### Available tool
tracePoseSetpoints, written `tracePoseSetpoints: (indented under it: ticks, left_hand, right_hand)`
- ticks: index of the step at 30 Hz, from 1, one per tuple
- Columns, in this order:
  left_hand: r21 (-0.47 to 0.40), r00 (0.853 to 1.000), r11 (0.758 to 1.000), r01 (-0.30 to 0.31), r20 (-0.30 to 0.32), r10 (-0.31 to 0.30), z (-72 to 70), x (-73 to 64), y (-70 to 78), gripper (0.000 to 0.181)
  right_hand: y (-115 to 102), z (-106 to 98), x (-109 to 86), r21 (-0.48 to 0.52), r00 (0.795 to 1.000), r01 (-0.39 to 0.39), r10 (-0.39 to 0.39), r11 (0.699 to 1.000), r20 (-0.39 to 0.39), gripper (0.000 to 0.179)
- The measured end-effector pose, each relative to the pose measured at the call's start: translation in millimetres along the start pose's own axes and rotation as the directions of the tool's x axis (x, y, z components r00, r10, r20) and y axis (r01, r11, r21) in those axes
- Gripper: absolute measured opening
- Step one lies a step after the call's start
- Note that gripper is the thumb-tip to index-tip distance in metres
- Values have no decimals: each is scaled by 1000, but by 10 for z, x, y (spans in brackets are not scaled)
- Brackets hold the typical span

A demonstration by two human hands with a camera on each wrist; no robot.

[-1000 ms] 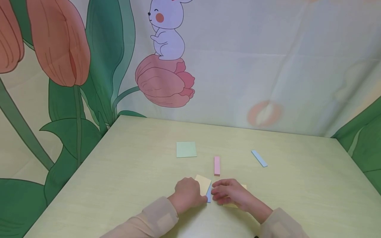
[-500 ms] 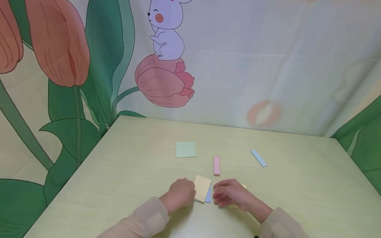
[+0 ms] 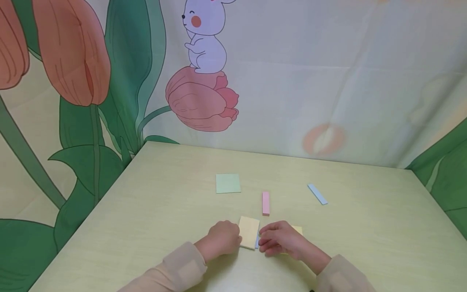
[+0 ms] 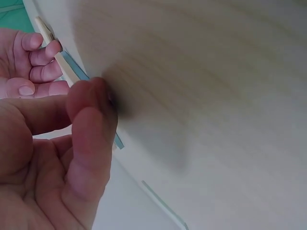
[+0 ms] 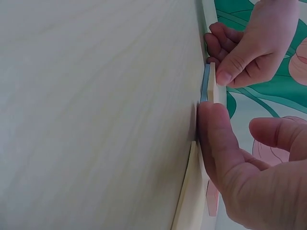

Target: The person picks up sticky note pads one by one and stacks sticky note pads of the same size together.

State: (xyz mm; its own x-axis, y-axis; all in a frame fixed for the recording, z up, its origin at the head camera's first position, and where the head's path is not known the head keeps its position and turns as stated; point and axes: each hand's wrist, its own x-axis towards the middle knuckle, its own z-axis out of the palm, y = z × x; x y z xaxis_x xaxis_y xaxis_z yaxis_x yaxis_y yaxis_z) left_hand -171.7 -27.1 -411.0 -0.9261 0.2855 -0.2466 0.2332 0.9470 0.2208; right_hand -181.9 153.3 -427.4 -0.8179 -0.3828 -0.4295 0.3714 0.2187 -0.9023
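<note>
In the head view a cream rectangular tile (image 3: 249, 232) lies on top of a blue tile (image 3: 257, 241), which shows only as a narrow strip at the right. At the cream tile's left edge my left hand (image 3: 223, 238) pinches it between thumb and curled fingers. My right hand (image 3: 281, 240) is at the blue tile's right edge, its fingertips (image 5: 213, 112) touching or nearly touching the stacked tiles, thumb held apart. Partly under the right hand is a yellow tile (image 3: 297, 229), mostly hidden. Both wrist views show the stack edge-on, including its blue layer (image 5: 205, 82).
Beyond the hands, a pink bar (image 3: 266, 203) lies on the pale wooden table (image 3: 164, 190). A green square tile (image 3: 228, 183) is farther back on the left, and a light blue strip (image 3: 317, 194) sits slanted at the right. A printed cloth (image 3: 277, 81) hangs behind the table.
My left hand has drawn back left from over the tiles to their left edge. The cream tile has turned straighter and covers more of the blue one. My right hand has barely moved.
</note>
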Motion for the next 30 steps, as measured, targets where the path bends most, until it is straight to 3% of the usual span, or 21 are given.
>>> tracePoseSetpoints:
  ticks: [10,16,19,23,26,30]
  left_hand:
    - [-39,999,999,-9,-43,7,25,12,9,29]
    - [-136,991,990,-48,-127,31,30,32,-8,15]
    - [-170,986,981,-95,-154,68,34,61,-34,23]
    - [-315,987,942,-119,-138,78,36,108,-70,44]
    - [-459,994,883,-103,-90,69,25,126,-92,49]
    - [-555,995,826,-98,-54,82,-14,113,-103,49]
  right_hand:
    - [4,5,13,-29,1000,6,-6,1000,-13,27]
    - [-16,50,72,-211,994,25,-48,977,-103,19]
    - [-54,101,108,-305,983,19,-74,952,-169,20]
    - [-99,156,134,-360,966,30,-119,932,-228,23]
    - [-117,174,145,-357,953,48,-150,933,-263,27]
    - [-133,175,140,-327,941,71,-172,942,-292,35]
